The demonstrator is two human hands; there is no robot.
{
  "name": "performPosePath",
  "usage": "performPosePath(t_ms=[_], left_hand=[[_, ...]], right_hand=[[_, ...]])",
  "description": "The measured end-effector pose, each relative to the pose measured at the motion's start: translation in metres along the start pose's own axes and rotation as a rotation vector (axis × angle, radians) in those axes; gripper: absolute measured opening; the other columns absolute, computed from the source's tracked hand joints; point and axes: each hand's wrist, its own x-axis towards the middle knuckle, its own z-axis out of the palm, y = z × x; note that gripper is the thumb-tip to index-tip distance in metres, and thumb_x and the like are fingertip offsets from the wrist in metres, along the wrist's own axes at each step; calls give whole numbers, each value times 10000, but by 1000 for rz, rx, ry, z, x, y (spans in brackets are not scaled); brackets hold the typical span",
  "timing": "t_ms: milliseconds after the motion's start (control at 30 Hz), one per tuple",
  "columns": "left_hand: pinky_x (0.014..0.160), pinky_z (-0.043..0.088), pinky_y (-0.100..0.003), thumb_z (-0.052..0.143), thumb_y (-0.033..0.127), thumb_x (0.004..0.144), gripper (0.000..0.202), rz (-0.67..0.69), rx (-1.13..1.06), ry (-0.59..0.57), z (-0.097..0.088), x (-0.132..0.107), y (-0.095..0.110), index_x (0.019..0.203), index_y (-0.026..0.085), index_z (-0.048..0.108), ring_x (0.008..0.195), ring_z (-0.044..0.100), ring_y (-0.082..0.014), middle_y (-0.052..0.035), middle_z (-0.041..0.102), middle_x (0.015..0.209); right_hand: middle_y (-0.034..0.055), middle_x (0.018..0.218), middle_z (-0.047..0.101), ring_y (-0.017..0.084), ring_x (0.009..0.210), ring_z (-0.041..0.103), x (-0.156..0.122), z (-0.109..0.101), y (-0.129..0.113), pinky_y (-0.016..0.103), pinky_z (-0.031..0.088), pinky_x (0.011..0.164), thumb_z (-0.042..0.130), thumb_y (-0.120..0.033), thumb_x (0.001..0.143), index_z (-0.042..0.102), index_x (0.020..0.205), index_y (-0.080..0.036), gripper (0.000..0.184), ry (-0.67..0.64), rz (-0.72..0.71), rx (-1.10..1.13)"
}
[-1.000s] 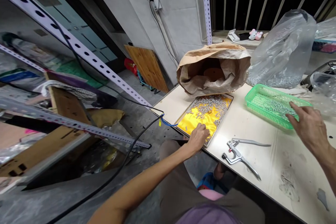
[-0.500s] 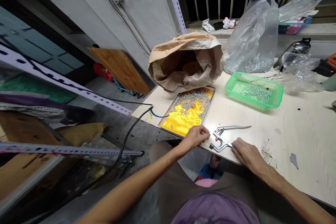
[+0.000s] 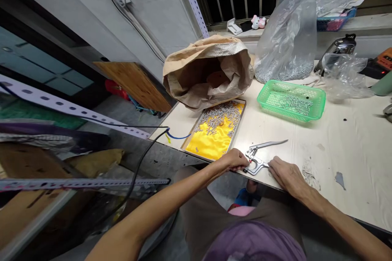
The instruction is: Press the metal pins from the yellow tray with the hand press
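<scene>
Silver snap pliers (image 3: 259,164) with a C-shaped jaw and a spring lie near the table's front edge, their handles spread apart. My right hand (image 3: 285,172) grips the end of the lower handle, while the upper handle stands free above it. At the jaw's left side is my left hand (image 3: 236,160), its fingertips pinched together; whatever they hold is too small to make out. Left of that hand lies a shallow tray (image 3: 234,136) lined with yellow cloth, bearing a heap of small metal pieces (image 3: 219,116).
A brown paper sack (image 3: 211,75) gapes open behind the tray. Further right stand a green plastic basket (image 3: 260,100) with more metal pieces and a large clear bag (image 3: 288,36). A black cable (image 3: 141,163) hangs at the table's left edge.
My left hand has moved right, from beside the pliers to their jaw. My right hand stays at the lower handle. The view has shifted slightly.
</scene>
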Motion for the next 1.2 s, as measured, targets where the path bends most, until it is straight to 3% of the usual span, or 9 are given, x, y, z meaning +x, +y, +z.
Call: performPosePath(t_ms=[200,467,600,633,733,833,1033,1200], left_hand=[[379,213,-197,598,216,653,226,-21,168,-78,-2,-2,7,462,145,502,344,323,-47,61,435,370],[405,258,-194,588,218,639,182,-4,219,-63,-1,-7,3,484,142,530,389,382,-60,52,467,416],[400,251,-194,591,235,653,183,11,200,-83,-1,-4,0,504,142,539,373,366,-54,59,458,406],[399,250,-195,597,248,654,193,15,200,-87,-2,-3,-1,503,143,537,367,356,-51,61,454,402],[396,248,-195,626,294,647,230,22,200,-92,-2,-1,-3,500,143,533,358,339,-45,64,455,398],[401,256,-189,640,282,631,203,-1,200,-88,-2,-1,-2,521,140,546,369,367,-47,63,468,407],[401,246,-192,628,296,654,240,-5,194,-77,0,-5,1,497,141,532,378,376,-51,55,466,406],[413,260,-193,662,347,640,286,6,162,-90,-1,-3,-1,491,142,529,385,378,-51,52,471,417]], right_hand=[[21,812,577,137,709,544,0,1,-1,256,303,545,369,-185,928,535,841,-201,188,-15,-15,-23],[27,818,583,151,714,527,-5,5,-5,272,312,553,409,-111,891,560,865,-202,178,11,-44,-105],[72,973,615,185,837,552,0,1,6,285,391,650,464,-286,908,596,913,-205,155,34,-53,-98],[102,1072,603,217,920,548,3,-1,12,313,409,712,505,-379,884,601,975,-202,221,67,-49,-109],[199,1310,485,351,1155,449,13,-6,33,443,389,861,608,-637,714,523,1221,-168,696,130,-17,-176],[220,1346,463,393,1222,394,21,-6,48,502,349,913,602,-735,627,439,1325,-138,933,54,-35,-198],[216,1327,483,405,1206,399,23,-1,47,572,259,967,610,-751,578,394,1357,-113,1030,18,-42,-190],[171,1170,579,336,1072,485,20,-5,39,495,308,919,640,-648,643,461,1286,-129,846,47,-58,-183]])
